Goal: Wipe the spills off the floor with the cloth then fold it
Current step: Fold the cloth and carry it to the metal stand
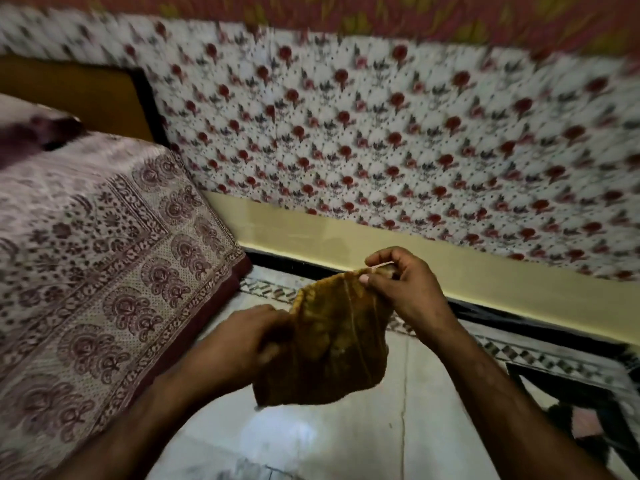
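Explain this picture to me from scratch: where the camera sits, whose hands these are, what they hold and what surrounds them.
There is no machine here. One wide-angle camera is worn on a person's head and looks forward and down, so the two arms rising from the bottom edge are the wearer's own. Both hands hold a brownish-yellow cloth up in the air, above the floor. The right hand pinches its top edge; the left hand grips its left side. Below is a pale tiled floor with a patterned border. At left is a bed under a printed cover, and behind hangs a flowered fabric.
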Available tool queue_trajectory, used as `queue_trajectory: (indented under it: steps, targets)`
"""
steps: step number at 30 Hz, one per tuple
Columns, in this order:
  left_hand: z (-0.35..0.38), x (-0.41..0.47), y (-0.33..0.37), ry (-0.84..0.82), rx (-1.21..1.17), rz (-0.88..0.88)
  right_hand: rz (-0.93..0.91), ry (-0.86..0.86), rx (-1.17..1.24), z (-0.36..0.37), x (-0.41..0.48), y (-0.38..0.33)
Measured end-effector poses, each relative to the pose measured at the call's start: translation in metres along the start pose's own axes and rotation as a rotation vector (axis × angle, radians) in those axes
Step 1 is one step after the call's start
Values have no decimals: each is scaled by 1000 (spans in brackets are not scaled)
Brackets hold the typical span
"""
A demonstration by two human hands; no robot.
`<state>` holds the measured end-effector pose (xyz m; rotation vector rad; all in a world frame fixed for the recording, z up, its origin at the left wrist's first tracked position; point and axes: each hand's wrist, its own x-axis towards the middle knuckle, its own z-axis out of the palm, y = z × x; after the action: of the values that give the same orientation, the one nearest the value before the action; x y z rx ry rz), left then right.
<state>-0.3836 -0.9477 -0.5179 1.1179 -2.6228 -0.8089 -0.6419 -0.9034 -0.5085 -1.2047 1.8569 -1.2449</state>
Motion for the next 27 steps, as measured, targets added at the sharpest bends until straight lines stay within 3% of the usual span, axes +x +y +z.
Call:
queue_trajectory:
  steps: [7, 17, 23, 27]
  targets:
    - [-142, -37, 100, -209, -288, -209, 13, -27, 34, -66, -36, -166]
    - [-278, -73, 286, -216, -835, -391, 28, -28, 41, -141, -130, -351]
    - [-351, -94, 381, -124, -1010, -397, 11, -105, 115, -191, -181, -441]
    - [-386, -107, 424, -118, -1065, -354, -107, -139, 81, -229, -205, -487]
